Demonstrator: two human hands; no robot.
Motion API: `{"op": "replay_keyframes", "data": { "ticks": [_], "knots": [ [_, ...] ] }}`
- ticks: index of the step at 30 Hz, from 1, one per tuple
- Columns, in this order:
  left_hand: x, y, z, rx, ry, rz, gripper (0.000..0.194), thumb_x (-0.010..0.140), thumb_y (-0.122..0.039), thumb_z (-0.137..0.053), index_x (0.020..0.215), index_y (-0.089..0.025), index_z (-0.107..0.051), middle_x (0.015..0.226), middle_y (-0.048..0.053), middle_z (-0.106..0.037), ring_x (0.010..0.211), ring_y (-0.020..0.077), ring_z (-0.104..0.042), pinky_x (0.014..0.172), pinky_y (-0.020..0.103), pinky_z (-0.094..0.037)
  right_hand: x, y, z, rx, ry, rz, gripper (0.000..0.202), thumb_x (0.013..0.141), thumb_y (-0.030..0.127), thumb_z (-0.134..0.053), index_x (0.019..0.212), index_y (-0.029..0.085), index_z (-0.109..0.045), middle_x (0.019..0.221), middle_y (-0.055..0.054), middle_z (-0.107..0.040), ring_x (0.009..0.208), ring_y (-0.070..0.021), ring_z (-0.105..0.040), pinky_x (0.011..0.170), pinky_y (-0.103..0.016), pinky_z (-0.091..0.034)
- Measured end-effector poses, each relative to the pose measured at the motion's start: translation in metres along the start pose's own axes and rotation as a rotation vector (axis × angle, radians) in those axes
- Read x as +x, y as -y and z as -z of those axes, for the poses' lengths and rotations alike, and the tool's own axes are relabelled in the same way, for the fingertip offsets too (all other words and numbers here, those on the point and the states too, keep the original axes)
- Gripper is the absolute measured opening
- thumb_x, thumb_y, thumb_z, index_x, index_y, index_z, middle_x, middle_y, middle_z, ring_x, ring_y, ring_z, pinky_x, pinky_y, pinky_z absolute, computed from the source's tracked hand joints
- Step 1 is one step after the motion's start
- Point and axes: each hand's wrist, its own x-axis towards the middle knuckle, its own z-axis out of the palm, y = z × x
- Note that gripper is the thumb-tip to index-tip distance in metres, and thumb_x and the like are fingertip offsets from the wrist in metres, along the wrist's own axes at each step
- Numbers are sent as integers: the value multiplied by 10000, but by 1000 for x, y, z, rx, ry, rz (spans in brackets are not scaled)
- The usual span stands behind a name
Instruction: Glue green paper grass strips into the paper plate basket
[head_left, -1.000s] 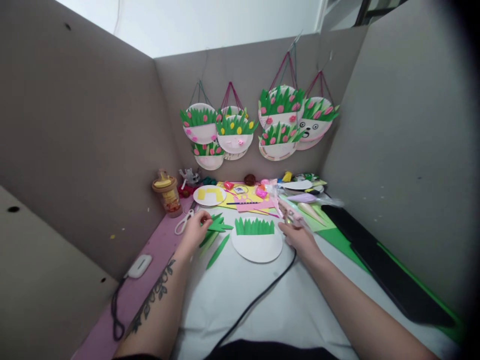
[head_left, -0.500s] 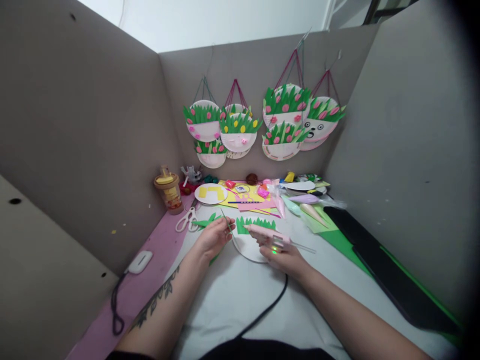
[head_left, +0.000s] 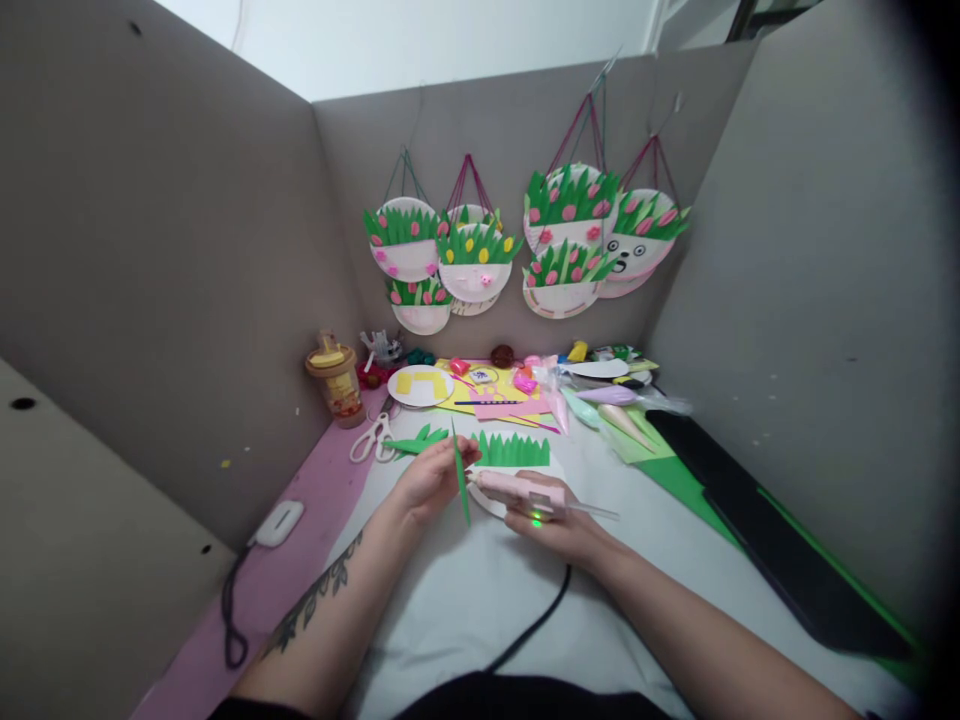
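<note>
- Green paper leaf point(head_left: 461, 490), one: upright, pinched in the left hand point(head_left: 429, 480), above the surface point(head_left: 450, 630) at the white plate's near left side.
- Glue gun point(head_left: 519, 488), pink, green light lit: gripped in the right hand point(head_left: 566, 532), nozzle at or very near the leaf.
- Step in hand, as judged: gluing the leaf. The next move calls for a steady pinch, with fingertips clear of the hot nozzle.
- White plate point(head_left: 489, 504): flat, row of green paper blades point(head_left: 514, 450) along its far part.
- Loose green leaves point(head_left: 421, 441): beyond the left hand.
- Obscured: much of the plate's near half, under gun and hand; trigger finger; any glue, too small to tell. Black cord point(head_left: 536, 630): cut off by dark clothing.
</note>
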Motion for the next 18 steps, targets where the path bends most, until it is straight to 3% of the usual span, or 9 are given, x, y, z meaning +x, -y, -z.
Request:
{"op": "replay_keyframes", "data": {
  "ticks": [9, 18],
  "knots": [
    [3, 1, 2, -62, -5, 27, 279, 572, -233, -799, 711, -145, -573, 837, 14, -622, 794, 131, -589, 623, 214, -406, 1, -5, -1, -44, 17, 79, 98, 708, 198, -598, 650, 202, -520, 646, 34, -486, 568, -115, -491, 535, -228, -384],
    [7, 0, 10, -48, -18, 36, 202, 668, -226, -739, 764, -158, -576, 866, -3, -612, 785, 105, -593, 583, 199, -390, 0, 3, 0, -125, 58, 114, 34, 712, 191, -566, 691, 213, -580, 648, 19, -517, 601, -135, -526, 587, -242, -409]
  ]
}}
